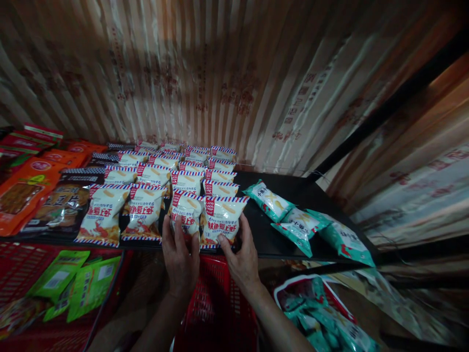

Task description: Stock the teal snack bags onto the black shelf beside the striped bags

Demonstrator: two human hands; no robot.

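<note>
Rows of white snack bags with striped edges and red lettering stand on a black shelf point(264, 244). My left hand point(180, 259) is at the lower part of one front snack bag point(187, 208), its fingers over the front and left side and its thumb near the bag's lower right. Beside it, my right hand point(242, 256) grips the rightmost front snack bag point(223, 212), thumb on the front and fingers around the right side. These two bags touch or nearly touch. Another front snack bag point(144, 212) stands just left of my left hand.
Teal snack bags point(273, 201) lie on the shelf at right. Orange packets point(25, 188) and a dark packet point(64, 200) are at left. Below are a red basket point(207, 293), green packets point(58, 276) in another basket, and an open bag of teal packs point(318, 313). Printed sheeting point(220, 73) hangs behind.
</note>
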